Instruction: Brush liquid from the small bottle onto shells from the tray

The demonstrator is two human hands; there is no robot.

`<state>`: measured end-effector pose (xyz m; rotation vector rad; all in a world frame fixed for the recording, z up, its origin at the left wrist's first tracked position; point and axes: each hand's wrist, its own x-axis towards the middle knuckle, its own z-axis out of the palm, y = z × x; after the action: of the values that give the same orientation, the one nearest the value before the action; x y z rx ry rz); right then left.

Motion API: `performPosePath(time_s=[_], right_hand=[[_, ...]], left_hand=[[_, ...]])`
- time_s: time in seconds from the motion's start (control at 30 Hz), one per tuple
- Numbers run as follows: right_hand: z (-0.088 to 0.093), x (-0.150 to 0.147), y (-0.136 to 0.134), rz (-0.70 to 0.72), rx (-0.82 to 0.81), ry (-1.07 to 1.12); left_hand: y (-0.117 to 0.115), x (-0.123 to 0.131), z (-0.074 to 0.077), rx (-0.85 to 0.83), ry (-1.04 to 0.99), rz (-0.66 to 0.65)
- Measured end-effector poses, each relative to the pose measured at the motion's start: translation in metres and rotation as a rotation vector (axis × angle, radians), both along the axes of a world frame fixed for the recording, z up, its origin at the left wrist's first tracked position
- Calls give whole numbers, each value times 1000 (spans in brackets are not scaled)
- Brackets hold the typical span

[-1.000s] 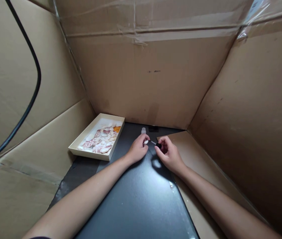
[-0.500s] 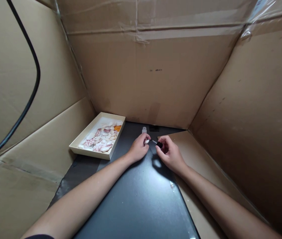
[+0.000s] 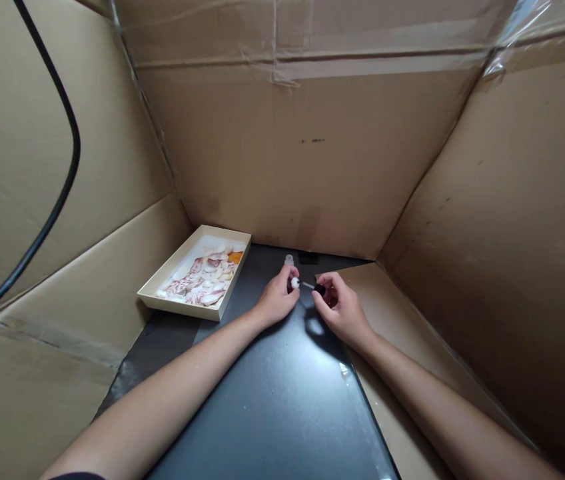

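My left hand (image 3: 278, 296) is closed on a small white piece (image 3: 295, 283), likely a shell, held between thumb and fingers. My right hand (image 3: 341, 308) pinches the black cap of a small brush (image 3: 308, 285), whose thin stem points left. The brush tip meets the white piece, where a dark spot shows. Just behind my left hand stands a small clear bottle (image 3: 289, 259), its lower part hidden by the fingers. To the left, a cream tray (image 3: 177, 306) holds several shells (image 3: 210, 272), white, reddish and one orange.
Both hands are over a dark, glossy tabletop (image 3: 272, 400). Cardboard walls (image 3: 282, 160) rise at the back and both sides. A cardboard sheet (image 3: 387, 300) lies along the right. A black cable (image 3: 75, 140) hangs at the upper left.
The white piece has turned in my left fingers and shows more of its face, now with a dark spot at the brush tip. My right hand has barely moved.
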<state>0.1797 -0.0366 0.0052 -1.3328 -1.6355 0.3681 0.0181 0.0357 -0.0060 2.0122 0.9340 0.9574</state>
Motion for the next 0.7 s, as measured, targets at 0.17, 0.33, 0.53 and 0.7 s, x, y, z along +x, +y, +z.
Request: performPosePath(time_s=[0.17, 0.33, 0.53, 0.7], right_hand=[[-1, 0, 0, 21, -7, 33], [-1, 0, 1, -59, 14, -5], [0, -1, 0, 9, -15, -5], [0, 0, 0, -4, -6, 34]], left_hand=[[0, 0, 1, 4, 14, 2], [-2, 1, 2, 3, 11, 2], [-3, 1, 4, -19, 12, -5], [-3, 1, 4, -3, 2, 0]])
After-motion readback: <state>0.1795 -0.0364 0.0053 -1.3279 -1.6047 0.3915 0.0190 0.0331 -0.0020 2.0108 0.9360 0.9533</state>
